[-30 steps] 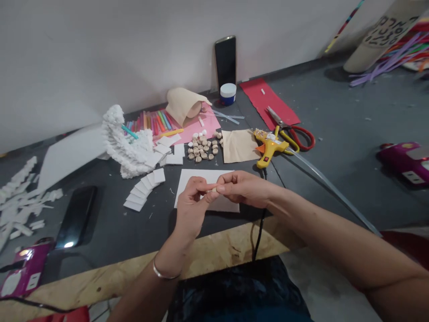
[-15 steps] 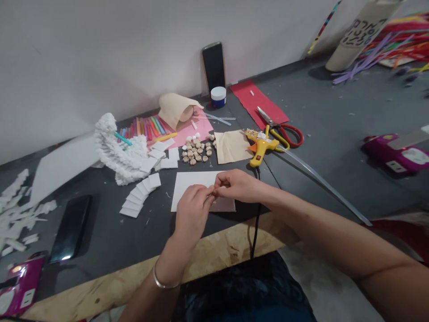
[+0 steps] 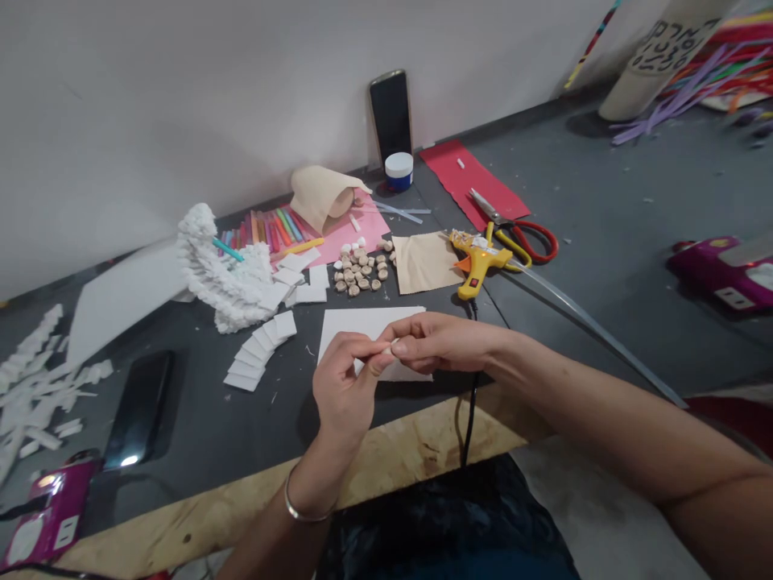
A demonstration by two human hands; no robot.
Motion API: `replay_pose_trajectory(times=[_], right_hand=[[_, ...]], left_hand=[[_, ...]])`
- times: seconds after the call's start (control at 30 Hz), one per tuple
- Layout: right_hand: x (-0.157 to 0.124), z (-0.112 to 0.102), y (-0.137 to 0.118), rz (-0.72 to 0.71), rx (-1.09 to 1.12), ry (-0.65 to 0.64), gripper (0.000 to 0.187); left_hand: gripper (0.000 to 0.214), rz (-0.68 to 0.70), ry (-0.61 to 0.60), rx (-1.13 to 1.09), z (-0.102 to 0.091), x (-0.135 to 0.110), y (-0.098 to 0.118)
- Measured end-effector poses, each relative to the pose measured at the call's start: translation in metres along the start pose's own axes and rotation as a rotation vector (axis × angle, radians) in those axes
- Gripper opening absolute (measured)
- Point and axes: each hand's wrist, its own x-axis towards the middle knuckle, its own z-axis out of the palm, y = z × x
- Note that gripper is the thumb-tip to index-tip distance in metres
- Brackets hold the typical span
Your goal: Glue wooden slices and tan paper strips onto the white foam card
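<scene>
My left hand (image 3: 347, 379) and my right hand (image 3: 440, 342) meet fingertip to fingertip over a white card (image 3: 344, 322). Both pinch a small pale piece (image 3: 394, 345), mostly hidden by the fingers, so its kind does not show. Behind the card lies a heap of small beige rounded pieces (image 3: 362, 270), with a few white ones at its back. Right of the heap is a flat beige cloth (image 3: 426, 262). A yellow glue gun (image 3: 481, 264) rests at the cloth's right edge, its black cord running down past my right wrist.
Scissors (image 3: 525, 234) with red and yellow handles lie behind the glue gun, near red cloth (image 3: 468, 177). White squares (image 3: 257, 346), a fluffy white object (image 3: 226, 282) and a dark phone (image 3: 138, 407) are on the left. Another phone (image 3: 390, 113) leans on the wall behind a jar (image 3: 399, 173).
The view has shifted slightly. My fingers have turned a little around the small piece, and a bit of it now shows between the fingertips. Things on the table lie as before.
</scene>
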Motion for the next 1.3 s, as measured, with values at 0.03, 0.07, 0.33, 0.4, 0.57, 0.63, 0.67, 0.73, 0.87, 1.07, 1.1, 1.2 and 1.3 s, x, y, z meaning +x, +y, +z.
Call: replay_pose_trajectory(times=[0.03,0.07,0.33,0.4,0.57,0.63,0.67,0.73,0.87,1.07,1.1,1.2,1.3], right_hand=[[0.0,0.001,0.001,-0.007,0.007,0.007,0.039],[0.001,0.003,0.001,-0.013,0.014,0.021,0.038],[0.003,0.009,0.0,-0.057,0.071,0.167,0.033],[0.004,0.007,0.0,-0.083,0.019,0.224,0.034],[0.003,0.002,0.001,-0.111,-0.233,0.347,0.032],[0.003,0.001,0.002,-0.107,-0.298,0.345,0.033],[0.003,0.0,0.003,-0.103,-0.318,0.338,0.033],[0.003,0.0,0.002,-0.088,-0.328,0.318,0.034],[0.0,0.001,-0.001,-0.061,-0.276,0.274,0.035],[-0.002,0.001,-0.003,-0.048,-0.131,0.155,0.033],[-0.002,0.001,-0.002,-0.045,-0.096,0.121,0.032],[-0.002,0.002,-0.003,-0.018,-0.016,0.032,0.034],[-0.001,0.002,-0.003,-0.02,0.004,0.006,0.035]], left_hand=[[0.009,0.005,0.016,-0.013,0.001,0.0,0.0],[0.008,0.013,0.035,-0.02,0.001,-0.001,0.0],[0.01,0.001,0.01,-0.09,0.003,0.004,-0.009],[0.011,-0.02,-0.065,-0.084,0.001,0.007,-0.01],[0.02,0.134,-0.218,0.118,-0.005,0.008,-0.01],[0.018,0.197,-0.233,0.209,-0.006,0.008,-0.01],[0.017,0.216,-0.238,0.237,-0.006,0.007,-0.01],[0.015,0.233,-0.238,0.247,-0.006,0.007,-0.011],[0.01,0.168,-0.22,0.188,-0.006,0.006,-0.009],[0.005,0.09,-0.153,0.018,-0.004,0.004,-0.008],[0.006,0.078,-0.134,-0.027,-0.004,0.004,-0.008],[0.01,0.035,-0.083,-0.128,-0.002,0.003,-0.011],[0.011,-0.026,-0.044,-0.154,0.0,0.001,-0.014]])
